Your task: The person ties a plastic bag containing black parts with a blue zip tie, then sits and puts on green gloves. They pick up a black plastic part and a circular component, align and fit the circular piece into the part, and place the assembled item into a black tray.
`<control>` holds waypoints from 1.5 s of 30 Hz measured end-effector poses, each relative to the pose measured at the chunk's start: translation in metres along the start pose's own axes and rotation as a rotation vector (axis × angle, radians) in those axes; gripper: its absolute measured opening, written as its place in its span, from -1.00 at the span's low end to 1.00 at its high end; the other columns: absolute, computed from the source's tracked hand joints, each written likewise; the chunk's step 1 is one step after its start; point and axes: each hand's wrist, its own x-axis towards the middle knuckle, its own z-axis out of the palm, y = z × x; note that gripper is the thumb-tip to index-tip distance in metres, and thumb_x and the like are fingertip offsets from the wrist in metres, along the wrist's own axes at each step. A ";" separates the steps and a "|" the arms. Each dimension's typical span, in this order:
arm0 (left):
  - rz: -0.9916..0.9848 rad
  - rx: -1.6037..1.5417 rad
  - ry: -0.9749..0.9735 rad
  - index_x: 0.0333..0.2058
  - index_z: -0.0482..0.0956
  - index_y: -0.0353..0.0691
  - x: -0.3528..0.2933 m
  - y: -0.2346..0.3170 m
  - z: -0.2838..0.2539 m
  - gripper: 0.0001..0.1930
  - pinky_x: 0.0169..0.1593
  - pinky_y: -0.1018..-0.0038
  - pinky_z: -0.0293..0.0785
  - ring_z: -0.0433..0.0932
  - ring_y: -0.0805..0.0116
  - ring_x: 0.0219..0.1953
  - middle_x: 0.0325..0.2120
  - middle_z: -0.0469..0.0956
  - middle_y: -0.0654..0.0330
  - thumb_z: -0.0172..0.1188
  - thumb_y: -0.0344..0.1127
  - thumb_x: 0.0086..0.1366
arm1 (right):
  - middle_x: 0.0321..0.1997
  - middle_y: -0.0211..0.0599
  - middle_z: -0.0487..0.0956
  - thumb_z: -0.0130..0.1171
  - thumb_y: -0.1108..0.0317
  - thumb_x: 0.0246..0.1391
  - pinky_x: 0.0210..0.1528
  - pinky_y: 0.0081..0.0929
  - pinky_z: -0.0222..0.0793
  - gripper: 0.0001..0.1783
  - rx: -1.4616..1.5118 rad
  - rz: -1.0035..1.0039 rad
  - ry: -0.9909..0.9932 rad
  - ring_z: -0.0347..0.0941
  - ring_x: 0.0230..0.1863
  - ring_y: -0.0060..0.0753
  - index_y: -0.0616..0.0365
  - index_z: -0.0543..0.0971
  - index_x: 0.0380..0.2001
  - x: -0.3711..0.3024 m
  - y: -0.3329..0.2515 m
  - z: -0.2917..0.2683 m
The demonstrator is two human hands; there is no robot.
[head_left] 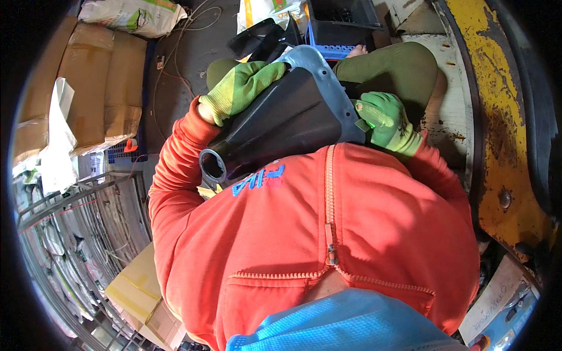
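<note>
A black plastic funnel-shaped part (281,114) lies tilted across my lap, against my chest. Its wide flange (328,88), pierced with small holes, faces away to the upper right, and its round open spout points to the lower left. In a green glove, my left hand (243,89) grips the flange's upper left edge, fingers curled over it. At the flange's right side, my gloved right hand (383,120) is closed around a small flat green object (363,124), whose tip meets the flange edge. Most of that object is hidden in the fingers.
More black plastic parts (263,40) lie beyond my knees, beside a dark bin (342,23) on a blue crate. Cardboard boxes (93,82) and a wire cage (88,216) stand at left. A rusty yellow metal frame (497,111) runs along the right. Cords cross the floor.
</note>
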 end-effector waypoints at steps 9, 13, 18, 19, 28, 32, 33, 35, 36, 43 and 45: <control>0.121 0.100 -0.154 -0.17 0.53 -0.33 0.023 0.028 0.010 -0.65 -0.22 0.60 0.33 0.39 0.62 -0.32 -0.39 0.51 0.35 -0.05 -0.14 0.36 | -0.26 -0.19 0.55 0.10 0.42 -0.07 -0.20 -0.40 0.42 -0.75 -0.222 0.207 -0.095 0.49 -0.24 -0.10 0.11 0.54 -0.24 0.087 0.058 0.007; 0.206 0.223 -0.072 -0.19 0.55 -0.29 0.023 0.039 0.004 -0.64 -0.21 0.49 0.40 0.51 0.42 -0.32 -0.37 0.57 0.16 -0.01 -0.10 0.32 | -0.36 -0.50 0.55 0.06 0.21 0.12 -0.28 -0.68 0.33 -0.68 0.851 0.812 -0.017 0.43 -0.35 -0.62 0.16 0.56 -0.14 0.099 0.055 -0.007; 0.314 0.287 0.255 -0.18 0.52 -0.30 0.014 0.014 -0.019 -0.69 -0.22 0.45 0.42 0.54 0.32 -0.29 -0.34 0.56 0.09 0.08 -0.17 0.26 | -0.33 -0.27 0.62 0.10 0.19 0.03 -0.16 -0.56 0.37 -0.68 1.026 0.623 -0.021 0.51 -0.29 -0.52 0.22 0.59 -0.27 0.064 0.030 -0.013; 0.428 0.510 0.421 -0.15 0.49 -0.30 0.006 0.004 -0.034 -0.73 -0.19 0.43 0.44 0.55 0.26 -0.26 -0.26 0.54 0.04 0.09 -0.25 0.25 | -0.32 -0.26 0.62 0.10 0.21 0.03 -0.16 -0.56 0.37 -0.69 0.977 0.638 0.029 0.52 -0.28 -0.51 0.23 0.60 -0.29 0.059 0.031 -0.016; 0.455 0.795 0.858 -0.07 0.48 -0.29 0.010 -0.038 -0.112 -0.71 -0.24 0.45 0.46 0.57 0.12 -0.26 -0.27 0.55 -0.11 -0.13 -0.30 0.36 | -0.46 -0.48 0.50 0.08 0.36 0.06 -0.53 -0.79 0.26 -0.59 1.127 0.622 -0.002 0.35 -0.57 -0.74 0.22 0.43 0.01 0.043 0.015 -0.034; 0.481 0.749 0.598 0.01 0.40 -0.35 0.022 -0.003 -0.139 -0.67 -0.11 0.45 0.43 0.55 0.22 -0.19 -0.24 0.55 -0.03 -0.08 -0.36 0.31 | -0.47 -0.36 0.53 0.06 0.44 0.03 -0.50 -0.64 0.34 -0.65 0.590 0.532 0.063 0.44 -0.54 -0.55 0.22 0.48 -0.06 0.051 0.009 -0.037; 0.289 0.291 0.714 -0.26 0.58 -0.33 0.030 0.001 -0.126 -0.66 -0.27 0.50 0.39 0.45 0.52 -0.40 -0.45 0.59 0.24 0.03 -0.12 0.32 | -0.47 -0.32 0.53 0.08 0.45 0.01 -0.49 -0.60 0.35 -0.67 0.456 0.285 0.060 0.45 -0.53 -0.49 0.23 0.50 -0.10 0.050 0.007 -0.035; 0.242 0.317 0.572 -0.20 0.56 -0.32 0.039 0.014 -0.110 -0.66 -0.22 0.54 0.38 0.45 0.54 -0.35 -0.40 0.59 0.24 0.00 -0.14 0.34 | -0.52 -0.23 0.51 0.14 0.48 -0.09 -0.49 -0.45 0.36 -0.71 0.214 -0.032 -0.059 0.46 -0.53 -0.22 0.21 0.55 -0.21 0.046 0.005 -0.029; 0.240 0.307 0.526 -0.21 0.56 -0.32 0.044 0.021 -0.102 -0.66 -0.22 0.54 0.38 0.45 0.54 -0.35 -0.41 0.58 0.25 0.00 -0.14 0.34 | -0.53 -0.29 0.48 0.18 0.41 -0.11 -0.50 -0.37 0.33 -0.76 0.079 -0.058 -0.054 0.43 -0.52 -0.18 0.15 0.56 -0.28 0.040 0.003 -0.025; 0.217 0.175 0.489 -0.30 0.57 -0.34 0.054 0.047 -0.068 -0.66 -0.29 0.56 0.36 0.40 0.60 -0.41 -0.51 0.55 0.28 0.02 -0.14 0.33 | -0.50 -0.33 0.44 0.18 0.23 -0.08 -0.48 -0.26 0.29 -0.81 -0.150 -0.104 0.057 0.43 -0.47 -0.20 0.06 0.53 -0.38 0.033 0.017 -0.005; 0.128 0.276 0.472 -0.35 0.57 -0.37 0.059 0.050 -0.064 -0.64 -0.31 0.55 0.36 0.40 0.60 -0.44 -0.54 0.54 0.26 0.04 -0.12 0.32 | -0.51 -0.32 0.45 0.17 0.22 -0.07 -0.48 -0.28 0.31 -0.81 -0.137 -0.086 0.048 0.43 -0.48 -0.19 0.05 0.52 -0.40 0.050 0.025 0.001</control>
